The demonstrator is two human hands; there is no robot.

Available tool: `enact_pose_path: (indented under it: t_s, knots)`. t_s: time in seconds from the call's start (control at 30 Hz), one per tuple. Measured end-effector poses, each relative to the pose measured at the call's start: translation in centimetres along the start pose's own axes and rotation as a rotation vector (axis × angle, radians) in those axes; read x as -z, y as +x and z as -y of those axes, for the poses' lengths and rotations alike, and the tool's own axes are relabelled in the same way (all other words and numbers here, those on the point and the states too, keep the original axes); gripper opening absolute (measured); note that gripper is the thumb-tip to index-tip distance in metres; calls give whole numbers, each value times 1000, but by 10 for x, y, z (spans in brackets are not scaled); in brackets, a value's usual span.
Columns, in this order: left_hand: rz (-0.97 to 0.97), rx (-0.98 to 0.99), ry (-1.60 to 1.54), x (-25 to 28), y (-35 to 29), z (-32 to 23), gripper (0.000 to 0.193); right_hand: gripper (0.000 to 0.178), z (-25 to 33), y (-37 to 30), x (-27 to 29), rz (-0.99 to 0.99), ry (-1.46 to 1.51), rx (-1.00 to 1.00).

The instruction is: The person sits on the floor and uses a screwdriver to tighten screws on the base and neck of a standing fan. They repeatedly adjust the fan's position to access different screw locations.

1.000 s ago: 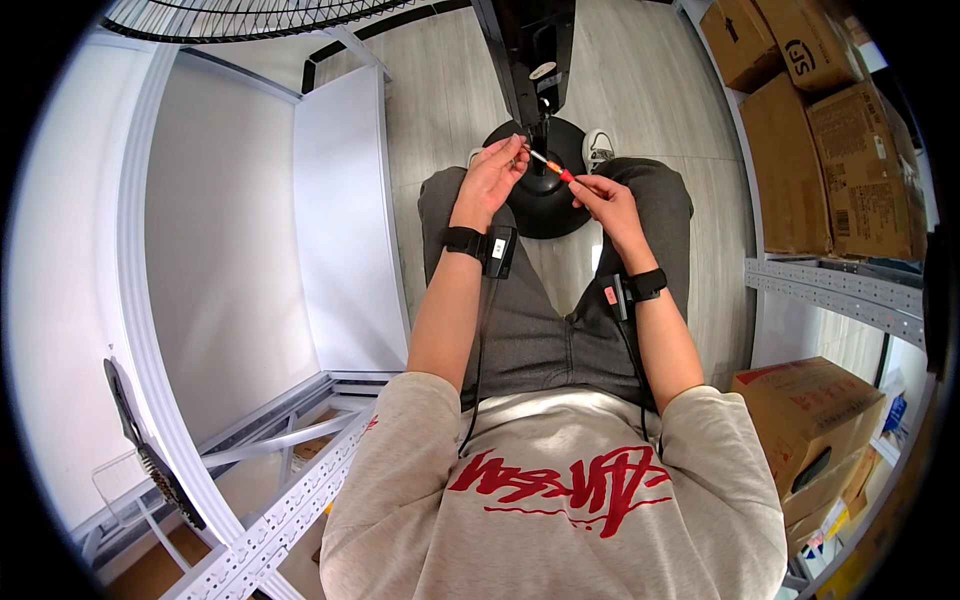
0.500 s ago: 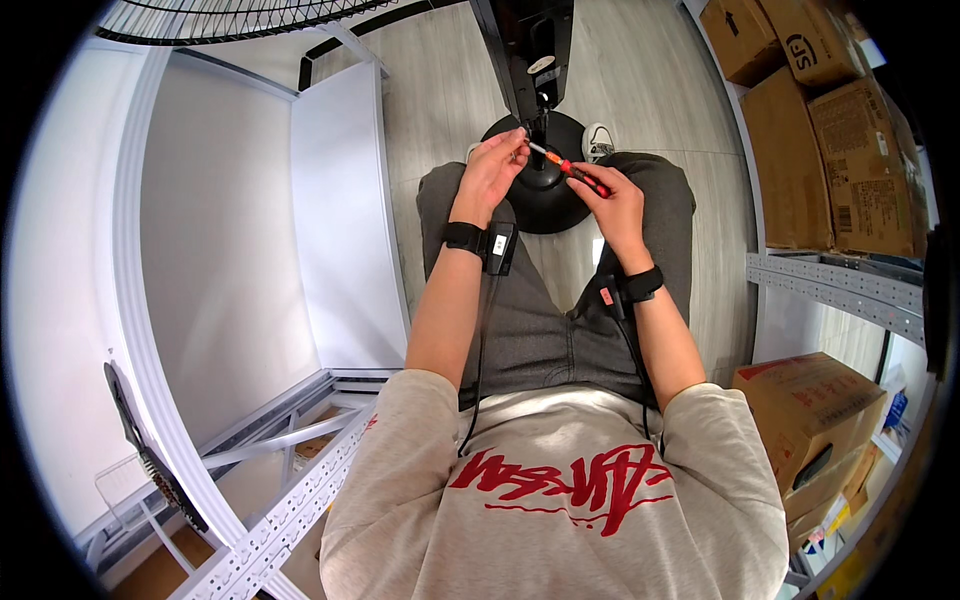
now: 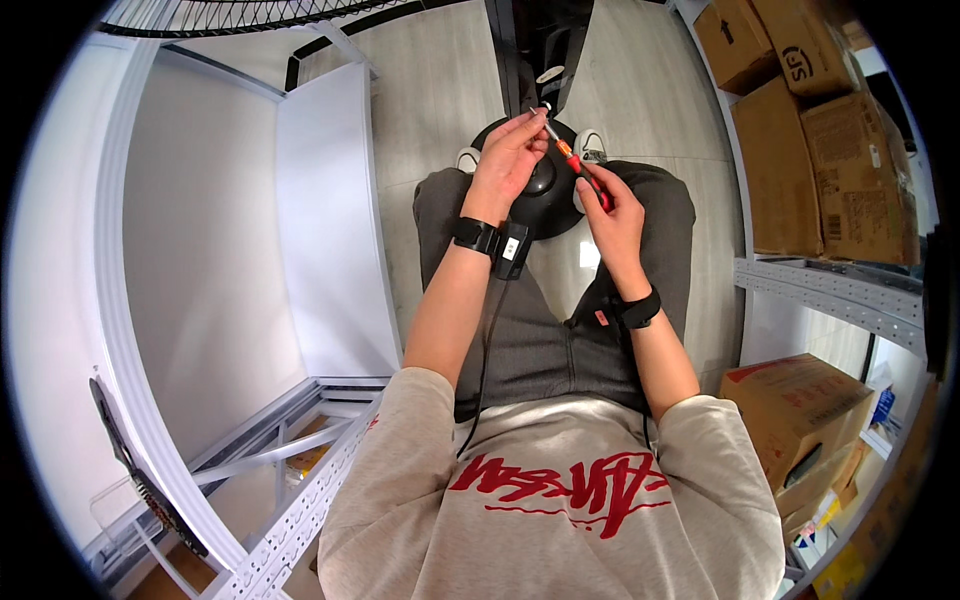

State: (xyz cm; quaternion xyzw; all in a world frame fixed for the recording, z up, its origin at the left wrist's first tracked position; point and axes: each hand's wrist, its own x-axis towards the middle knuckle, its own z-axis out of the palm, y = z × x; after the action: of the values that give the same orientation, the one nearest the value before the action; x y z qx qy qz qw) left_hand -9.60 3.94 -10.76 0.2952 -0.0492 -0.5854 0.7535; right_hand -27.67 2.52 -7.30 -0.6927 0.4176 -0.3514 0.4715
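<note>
My right hand [image 3: 613,218] grips a screwdriver [image 3: 588,180] by its red and black handle. An orange collar leads to the metal shaft, which points up and left. My left hand [image 3: 512,160] has its thumb and fingers pinched together beside the tip, close to the lower part of a tall black column [image 3: 540,45]. What those fingers hold, if anything, is too small to make out. Below the hands, the round black base [image 3: 545,215] rests on the floor between my feet, partly covered by my hands. Black straps with small boxes and cables circle both wrists.
Cardboard boxes [image 3: 775,175] fill a metal shelf [image 3: 830,290] on the right, with another carton [image 3: 790,410] lower down. On the left stand a white shelf frame [image 3: 340,230] and a black brush [image 3: 140,465]. A black wire grille [image 3: 240,18] reaches in at upper left.
The screwdriver now slants more steeply, with its handle lower. My left hand has shifted slightly right and upward, along with its fingertips. The whole view has moved a little.
</note>
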Motion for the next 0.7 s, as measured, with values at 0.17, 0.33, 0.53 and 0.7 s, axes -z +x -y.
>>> enact_pose_path:
  t_s: [0.17, 0.33, 0.53, 0.7]
  knots:
    - [34, 6, -47, 2, 1, -2, 25, 25, 3, 3, -5, -18, -24, -49]
    - [48, 2, -76, 7, 2, -5, 22, 25, -4, 7, -14, -35, 8, -59]
    - [9, 1, -62, 16, 1, -5, 19, 30, 14, 12, -18, -25, -35, -65]
    - [-157, -44, 0, 36, 0, -1, 21, 28, 25, 16, -25, 6, 9, -95]
